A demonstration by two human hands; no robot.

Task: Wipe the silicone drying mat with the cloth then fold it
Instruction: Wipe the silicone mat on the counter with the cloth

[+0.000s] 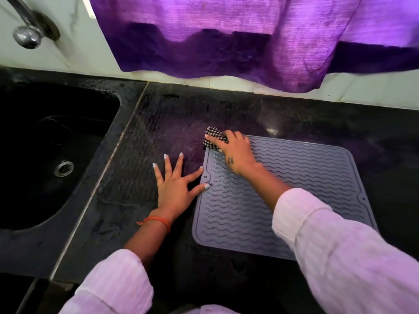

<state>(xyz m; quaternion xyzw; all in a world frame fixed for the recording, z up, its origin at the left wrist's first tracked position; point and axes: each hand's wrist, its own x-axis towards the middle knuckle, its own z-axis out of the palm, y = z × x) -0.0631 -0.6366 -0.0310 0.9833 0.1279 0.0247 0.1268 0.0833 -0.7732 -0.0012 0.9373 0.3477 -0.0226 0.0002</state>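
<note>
- A dark stone counter (140, 141) runs under a pale tiled wall, with a purple curtain (226, 41) hanging down over the wall's upper part.
- At far left a black sink (40, 155) is set into the counter, its metal drain (64, 168) visible; a chrome tap (26, 30) sits above it on the wall.
- The left hand (174, 186) lies flat on the counter just left of the mat, fingers spread and straight, holding nothing — the thumb tip and index tip touch the mat's left edge. An orange thread band (156, 220) circles that wrist.
- The checked cloth (214, 138), black and white, is bunched at the mat's far left corner, partly off the mat onto the counter.
- The right hand (238, 155) presses down on the cloth with fingers curled round it.
- The grey silicone drying mat (294, 177) lies flat and unfolded on the counter, wavy ridges up, right of centre; the right forearm in a pale sleeve (340, 245) crosses over it.
</note>
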